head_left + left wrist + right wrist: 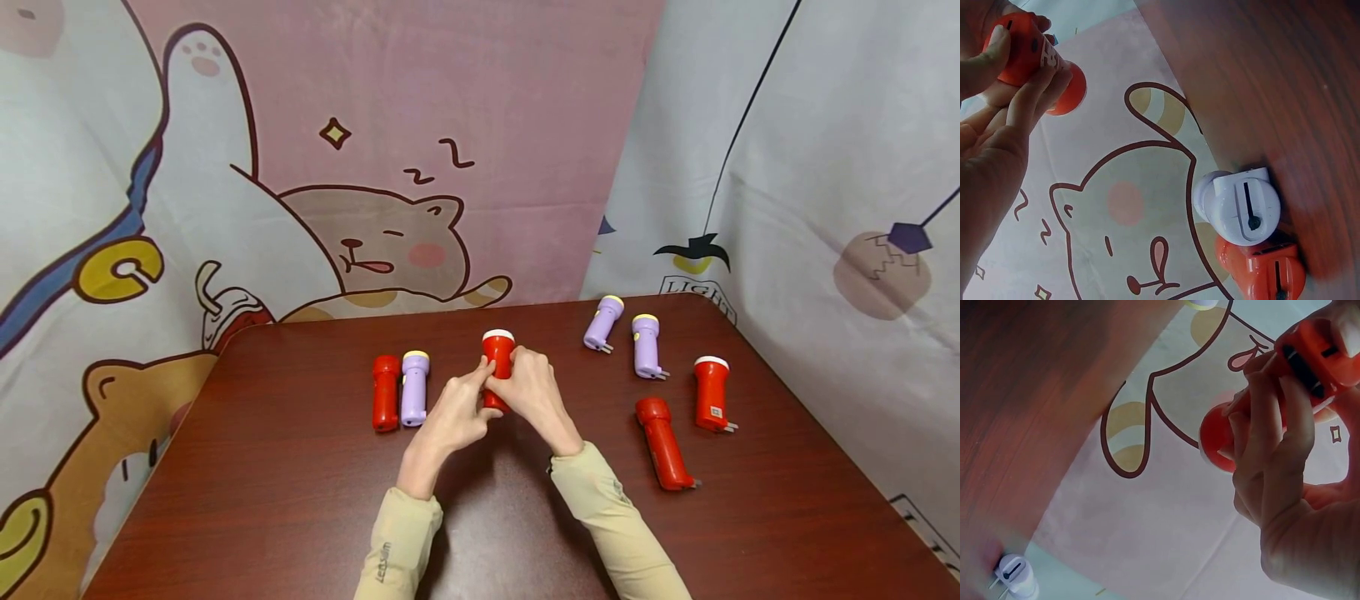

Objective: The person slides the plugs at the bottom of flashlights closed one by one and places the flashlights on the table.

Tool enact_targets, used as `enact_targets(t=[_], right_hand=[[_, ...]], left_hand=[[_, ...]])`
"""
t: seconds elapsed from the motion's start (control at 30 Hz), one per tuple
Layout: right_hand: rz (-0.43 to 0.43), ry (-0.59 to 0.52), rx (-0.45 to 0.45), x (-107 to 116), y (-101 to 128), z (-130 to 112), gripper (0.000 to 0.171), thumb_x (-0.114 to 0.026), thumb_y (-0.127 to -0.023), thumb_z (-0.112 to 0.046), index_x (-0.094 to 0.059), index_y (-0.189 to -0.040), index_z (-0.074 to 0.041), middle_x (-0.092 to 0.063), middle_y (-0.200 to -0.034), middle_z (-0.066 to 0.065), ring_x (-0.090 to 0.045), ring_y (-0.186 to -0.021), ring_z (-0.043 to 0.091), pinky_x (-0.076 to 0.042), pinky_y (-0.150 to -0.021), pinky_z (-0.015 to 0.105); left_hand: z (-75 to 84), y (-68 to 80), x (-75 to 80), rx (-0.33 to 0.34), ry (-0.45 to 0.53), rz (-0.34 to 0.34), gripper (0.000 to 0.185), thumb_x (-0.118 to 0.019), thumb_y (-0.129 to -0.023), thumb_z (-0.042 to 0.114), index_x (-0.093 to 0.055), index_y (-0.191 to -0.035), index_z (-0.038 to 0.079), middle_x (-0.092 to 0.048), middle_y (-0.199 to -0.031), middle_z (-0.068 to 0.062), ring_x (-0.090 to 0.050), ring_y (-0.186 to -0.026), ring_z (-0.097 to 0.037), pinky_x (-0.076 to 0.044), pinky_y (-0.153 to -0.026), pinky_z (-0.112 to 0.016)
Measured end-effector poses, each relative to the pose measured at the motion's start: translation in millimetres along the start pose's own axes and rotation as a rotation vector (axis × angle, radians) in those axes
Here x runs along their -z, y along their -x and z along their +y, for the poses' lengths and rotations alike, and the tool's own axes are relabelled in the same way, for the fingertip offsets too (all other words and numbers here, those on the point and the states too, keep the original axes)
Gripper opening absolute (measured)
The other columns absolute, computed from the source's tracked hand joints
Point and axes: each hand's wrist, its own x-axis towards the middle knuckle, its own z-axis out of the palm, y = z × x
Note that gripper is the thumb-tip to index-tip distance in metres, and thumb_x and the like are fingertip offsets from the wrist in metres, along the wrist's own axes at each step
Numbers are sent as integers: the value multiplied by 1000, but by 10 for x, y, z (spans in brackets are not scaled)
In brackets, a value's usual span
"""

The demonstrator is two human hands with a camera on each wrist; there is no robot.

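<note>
A red flashlight (498, 346) with a white rim is held in both hands over the middle of the table, its head pointing away from me. My left hand (452, 415) grips the tail end, with the thumb on the body. From the other side, my right hand (537, 388) wraps its fingers round the barrel. The right wrist view shows a dark slot in the tail of the red flashlight (1302, 370), while the hands cover much of its barrel. To the left of the hands stand a purple flashlight (415, 390) and another red flashlight (386, 395), side by side.
On the right of the brown table (300, 500) are two purple flashlights (603, 323) (647, 346), a red white-rimmed flashlight (711, 393) and a longer red flashlight (663, 443). Plug prongs stick out from these. Printed cloth (525, 125) hangs behind the table.
</note>
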Motion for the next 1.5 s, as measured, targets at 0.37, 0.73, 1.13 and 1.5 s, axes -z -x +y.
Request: enact_targets(t=[0.37, 0.73, 1.13, 1.5], right_hand=[[-93, -46, -88, -91, -27, 50, 36, -73, -74, -31, -64, -89, -1, -62, -67, 7, -55, -59, 19, -43, -53, 25], [-107, -40, -136, -133, -44, 91, 41, -76, -73, -38, -63, -89, -3, -61, -68, 6, -55, -60, 19, -43, -54, 26], [-135, -40, -120, -371, -87, 27, 41, -77, -72, -40, -61, -84, -4, -56, -62, 4, -53, -57, 19, -41, -51, 26], [-191, 33, -65, -809, -213, -127, 45, -78, -71, -43, -62, -86, -3, -62, -72, 7, -60, -60, 23, -48, -54, 32]], left_hand=[[-135, 32, 223, 180, 116, -9, 54, -83, -69, 18, -65, -115, -5, -69, -112, -21, -71, -92, -30, -56, -80, -38], [-510, 90, 411, 576, -304, 241, 29, -81, -72, 15, -69, -89, -5, -67, -84, -27, -65, -75, -49, -52, -64, -53], [-628, 97, 299, 676, -317, 225, 40, -87, -60, 12, -65, -84, -11, -65, -84, -31, -65, -74, -49, -53, -65, -52], [-644, 60, 331, 699, -320, 178, 39, -86, -59, 12, -65, -84, -10, -65, -84, -31, -65, -75, -48, -53, -66, -51]])
